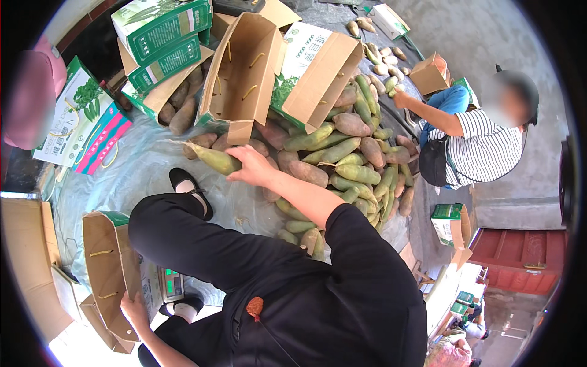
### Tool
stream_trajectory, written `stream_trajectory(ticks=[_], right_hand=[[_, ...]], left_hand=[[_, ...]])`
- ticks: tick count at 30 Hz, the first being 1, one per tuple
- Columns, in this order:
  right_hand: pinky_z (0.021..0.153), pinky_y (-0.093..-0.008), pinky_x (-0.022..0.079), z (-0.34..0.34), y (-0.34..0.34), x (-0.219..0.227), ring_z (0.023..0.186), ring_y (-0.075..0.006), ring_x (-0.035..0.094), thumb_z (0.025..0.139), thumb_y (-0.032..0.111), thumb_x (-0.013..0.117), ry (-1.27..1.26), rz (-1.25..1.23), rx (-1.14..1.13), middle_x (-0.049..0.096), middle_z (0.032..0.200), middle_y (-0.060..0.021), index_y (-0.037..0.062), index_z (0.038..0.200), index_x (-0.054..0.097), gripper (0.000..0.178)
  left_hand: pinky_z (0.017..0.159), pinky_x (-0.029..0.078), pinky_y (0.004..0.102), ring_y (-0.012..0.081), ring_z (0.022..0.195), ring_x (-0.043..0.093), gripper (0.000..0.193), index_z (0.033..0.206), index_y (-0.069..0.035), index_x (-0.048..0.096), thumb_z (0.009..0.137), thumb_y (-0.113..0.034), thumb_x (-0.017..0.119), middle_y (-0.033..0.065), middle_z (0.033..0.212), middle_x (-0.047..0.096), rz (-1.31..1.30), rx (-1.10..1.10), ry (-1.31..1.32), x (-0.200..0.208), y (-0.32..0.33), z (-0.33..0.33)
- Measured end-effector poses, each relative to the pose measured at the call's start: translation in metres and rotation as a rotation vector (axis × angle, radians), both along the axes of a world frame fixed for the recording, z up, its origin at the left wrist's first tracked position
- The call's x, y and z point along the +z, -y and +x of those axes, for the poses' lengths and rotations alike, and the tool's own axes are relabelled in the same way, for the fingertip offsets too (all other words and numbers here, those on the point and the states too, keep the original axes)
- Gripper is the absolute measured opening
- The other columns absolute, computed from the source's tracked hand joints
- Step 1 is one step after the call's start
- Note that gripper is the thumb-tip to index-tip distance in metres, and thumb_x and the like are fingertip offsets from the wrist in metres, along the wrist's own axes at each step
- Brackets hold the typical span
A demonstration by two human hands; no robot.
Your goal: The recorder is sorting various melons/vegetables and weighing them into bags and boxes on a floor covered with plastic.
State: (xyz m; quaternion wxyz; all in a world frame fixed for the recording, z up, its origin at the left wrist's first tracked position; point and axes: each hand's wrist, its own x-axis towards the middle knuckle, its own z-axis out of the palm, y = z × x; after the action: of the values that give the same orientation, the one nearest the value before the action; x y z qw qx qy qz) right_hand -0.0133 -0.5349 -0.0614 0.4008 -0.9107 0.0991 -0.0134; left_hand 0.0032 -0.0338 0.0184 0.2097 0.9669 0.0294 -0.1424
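My right hand point(252, 166) is stretched out to the edge of the vegetable pile. Its fingers close around the thick end of a green radish point(213, 159), whose thin root tip points left. Below it to the right spreads a heap of green radishes point(358, 173), with brownish-red tubers point(307, 173) mixed in. At lower left, my left hand point(136, 313) grips the side edge of a tall, open cardboard box point(113, 269) with yellow rope handles. A scale point(172, 284) with a green-lit display sits beside that box, near my foot.
Open cardboard boxes point(244, 67) stand behind the heap, one holding several tubers. A person in a striped top point(480, 144) reaches into the pile at right. Plastic sheeting point(147, 162) covers the floor. Pink headwear point(52, 67) of another person shows at far left.
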Motion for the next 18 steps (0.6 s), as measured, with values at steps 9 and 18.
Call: stream_trajectory(ticks=[9, 18], right_hand=[[0.088, -0.04, 0.044, 0.099, -0.065, 0.105, 0.097, -0.0316, 0.056, 0.058, 0.023, 0.08, 0.365, 0.18, 0.209, 0.064, 0.099, -0.0136, 0.0043, 0.108, 0.062, 0.057], [0.071, -0.0401, 0.049, 0.173, -0.236, 0.181, 0.083, -0.0332, 0.063, 0.051, 0.025, 0.081, 0.696, 0.452, 0.687, 0.064, 0.089, -0.0177, 0.0033, 0.097, 0.064, 0.054]], left_hand=[[0.074, 0.047, 0.0461, 0.0416, 0.084, 0.06, 0.026, 0.097, 0.0, 0.064, 0.076, -0.015, 0.062, 0.0236, 0.085, 0.063, 0.165, -0.067, 0.092, -0.004, -0.016, -0.003], [0.072, 0.047, 0.0444, 0.0393, 0.082, 0.061, 0.026, 0.095, -0.002, 0.065, 0.076, -0.02, 0.065, 0.0211, 0.083, 0.064, 0.189, -0.056, 0.107, -0.003, -0.01, 0.001]])
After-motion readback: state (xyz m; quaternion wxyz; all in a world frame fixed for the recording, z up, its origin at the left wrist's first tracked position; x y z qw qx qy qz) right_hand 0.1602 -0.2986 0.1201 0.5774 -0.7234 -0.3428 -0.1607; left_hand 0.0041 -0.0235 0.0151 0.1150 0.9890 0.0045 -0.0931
